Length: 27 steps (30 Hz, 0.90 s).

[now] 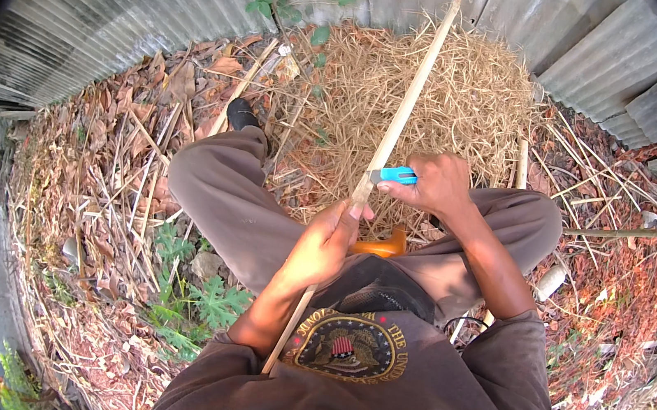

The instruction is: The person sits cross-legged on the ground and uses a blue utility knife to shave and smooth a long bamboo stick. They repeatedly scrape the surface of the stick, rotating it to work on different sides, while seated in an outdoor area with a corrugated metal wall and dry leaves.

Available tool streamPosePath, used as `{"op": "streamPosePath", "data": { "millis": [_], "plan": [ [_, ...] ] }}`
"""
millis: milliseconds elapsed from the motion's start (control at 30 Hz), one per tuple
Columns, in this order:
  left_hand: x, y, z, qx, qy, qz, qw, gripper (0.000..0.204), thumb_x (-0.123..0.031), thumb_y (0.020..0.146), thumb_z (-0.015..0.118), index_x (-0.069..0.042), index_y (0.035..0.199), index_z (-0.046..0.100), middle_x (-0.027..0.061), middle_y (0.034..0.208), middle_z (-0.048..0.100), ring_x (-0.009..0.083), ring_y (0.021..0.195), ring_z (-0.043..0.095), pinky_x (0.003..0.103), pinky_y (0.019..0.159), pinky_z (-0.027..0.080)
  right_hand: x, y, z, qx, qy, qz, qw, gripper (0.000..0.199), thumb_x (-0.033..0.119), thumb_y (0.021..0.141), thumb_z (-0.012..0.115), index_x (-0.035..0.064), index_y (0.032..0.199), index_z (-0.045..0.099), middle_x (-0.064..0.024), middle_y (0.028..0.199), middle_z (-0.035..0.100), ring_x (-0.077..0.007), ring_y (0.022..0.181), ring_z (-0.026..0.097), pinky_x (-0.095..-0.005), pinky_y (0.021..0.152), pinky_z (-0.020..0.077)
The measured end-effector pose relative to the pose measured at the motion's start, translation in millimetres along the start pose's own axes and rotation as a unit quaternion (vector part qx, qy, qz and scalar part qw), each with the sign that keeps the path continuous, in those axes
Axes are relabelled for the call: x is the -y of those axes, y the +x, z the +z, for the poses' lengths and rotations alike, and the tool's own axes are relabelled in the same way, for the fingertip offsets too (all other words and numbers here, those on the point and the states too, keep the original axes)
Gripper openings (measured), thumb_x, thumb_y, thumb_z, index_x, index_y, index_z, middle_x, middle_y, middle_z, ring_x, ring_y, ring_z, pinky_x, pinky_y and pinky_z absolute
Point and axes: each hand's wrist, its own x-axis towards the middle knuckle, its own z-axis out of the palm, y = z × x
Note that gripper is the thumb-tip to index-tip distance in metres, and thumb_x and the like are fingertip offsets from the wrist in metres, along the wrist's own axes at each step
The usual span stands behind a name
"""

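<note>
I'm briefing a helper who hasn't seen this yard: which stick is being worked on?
Find the straw heap by the metal fence. The long pale stick crosses it into the seated person's lap, gripped by the left hand; only it is lifted.

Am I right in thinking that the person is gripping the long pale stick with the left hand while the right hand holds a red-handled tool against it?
Not quite: the handle is blue, not red. The head view shows the left hand gripping the long pale stick, while the right hand holds a blue-handled tool against it.
</note>
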Motion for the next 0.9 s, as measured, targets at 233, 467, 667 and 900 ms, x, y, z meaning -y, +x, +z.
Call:
{"op": "streamPosePath", "data": {
  "millis": [233,467,667,900],
  "plan": [
    [1.1,-3.5,-1.7,-0.013,0.038,0.053,0.998,0.030,-0.025,0.104,0.039,-0.002,0.106,0.057,-0.0076,0.059,0.035,0.0029,0.052,0.029,0.023,0.048,0.025,-4.0,9.1,2.9,0.005,-0.016,-0.008,1.000,0.075,0.082,0.071,0.052,0.0099,0.055,0.061,-0.0086,0.045,0.054,-0.0280,0.042,0.059,-0.0403,0.042,0.0458],
    [-0.2,-46.0,-3.7,0.008,0.029,0.040,0.999,0.028,-0.022,0.104,0.038,-0.001,0.105,0.055,-0.0070,0.061,0.034,0.0028,0.054,0.028,0.022,0.049,0.025,-36.8,18.5,-5.3,0.038,-0.059,0.105,0.992,0.079,0.083,0.074,0.045,0.0082,0.058,0.064,-0.0121,0.047,0.055,-0.0310,0.046,0.060,-0.0424,0.044,0.0458],
    [-3.7,-68.8,-9.3,0.011,0.102,0.031,0.994,0.026,-0.021,0.104,0.037,-0.001,0.106,0.054,-0.0066,0.061,0.035,0.0026,0.055,0.031,0.021,0.050,0.028,-62.4,43.2,-15.9,0.056,-0.080,0.153,0.983,0.084,0.085,0.076,0.041,0.0064,0.059,0.065,-0.0148,0.048,0.055,-0.0320,0.051,0.062,-0.0459,0.049,0.0473],
    [-8.1,-120.8,-12.0,0.081,0.078,-0.042,0.993,0.026,-0.023,0.104,0.038,-0.002,0.107,0.054,-0.0062,0.063,0.039,0.0023,0.056,0.034,0.021,0.051,0.029,-172.5,84.6,-70.5,0.075,-0.089,0.383,0.917,0.097,0.088,0.076,0.030,-0.0011,0.075,0.068,-0.0228,0.075,0.066,-0.0377,0.077,0.067,-0.0497,0.069,0.0494]
  ]
}}
